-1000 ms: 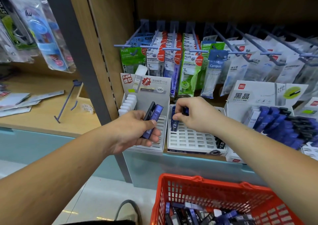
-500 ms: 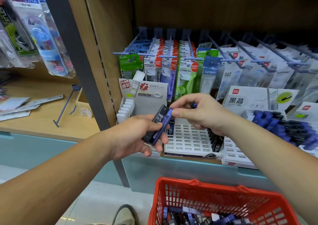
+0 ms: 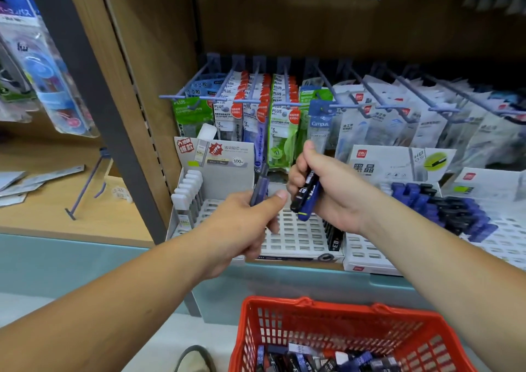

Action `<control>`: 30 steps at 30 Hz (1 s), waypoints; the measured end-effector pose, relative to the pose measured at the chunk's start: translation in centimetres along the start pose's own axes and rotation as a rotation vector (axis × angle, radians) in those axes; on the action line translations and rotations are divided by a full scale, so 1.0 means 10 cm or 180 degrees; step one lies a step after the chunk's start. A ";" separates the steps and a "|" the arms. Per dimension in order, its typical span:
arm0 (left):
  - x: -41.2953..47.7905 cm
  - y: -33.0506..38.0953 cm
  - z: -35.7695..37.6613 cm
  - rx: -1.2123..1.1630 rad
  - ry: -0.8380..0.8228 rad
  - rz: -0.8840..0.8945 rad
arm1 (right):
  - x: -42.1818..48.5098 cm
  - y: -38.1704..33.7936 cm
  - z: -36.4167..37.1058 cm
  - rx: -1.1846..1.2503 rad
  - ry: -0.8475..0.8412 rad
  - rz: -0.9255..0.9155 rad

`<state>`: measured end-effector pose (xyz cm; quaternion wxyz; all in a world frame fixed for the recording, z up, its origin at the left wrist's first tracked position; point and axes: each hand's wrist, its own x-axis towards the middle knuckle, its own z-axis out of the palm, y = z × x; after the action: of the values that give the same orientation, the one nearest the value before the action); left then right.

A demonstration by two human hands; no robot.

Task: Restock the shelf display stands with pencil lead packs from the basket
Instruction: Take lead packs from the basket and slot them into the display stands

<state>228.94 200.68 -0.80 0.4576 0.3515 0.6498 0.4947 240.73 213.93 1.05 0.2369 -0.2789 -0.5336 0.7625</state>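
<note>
My left hand (image 3: pixel 250 226) grips a blue pencil lead pack (image 3: pixel 260 191) upright in front of the shelf. Just to its right, my right hand (image 3: pixel 330 195) holds two packs, one black and one blue (image 3: pixel 306 198), with the fingers curled round them. Both hands hover over a white slotted display stand (image 3: pixel 296 235) that holds a short row of black packs (image 3: pixel 331 233) at its right side. A red basket (image 3: pixel 307 320) with many lead packs (image 3: pixel 321 359) sits below, near me.
A grey stand with white packs (image 3: pixel 187 192) sits on the left. On the right, another white stand (image 3: pixel 370 255) carries blue and black packs (image 3: pixel 444 209). Hooks with hanging correction tape packets (image 3: pixel 256 109) jut out above. A dark upright post (image 3: pixel 94 92) stands left.
My right hand came off the slotted stand, met the left hand, and now holds a black and a blue pack. The left hand keeps one blue pack. The view tilted upward.
</note>
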 end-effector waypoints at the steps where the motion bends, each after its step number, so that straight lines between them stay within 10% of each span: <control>1: 0.00 0.01 0.04 -0.0093 -0.0094 -0.0032 | 0.01 0.01 0.00 -0.0126 0.0051 -0.0059; 30: 0.08 -0.05 -0.36 -0.0342 0.0276 0.0039 | -0.01 0.07 0.00 -0.0750 -0.0095 0.0166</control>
<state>225.29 200.10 -1.14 0.4442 0.3087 0.6393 0.5465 240.73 213.61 0.40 0.1747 -0.3072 -0.6155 0.7044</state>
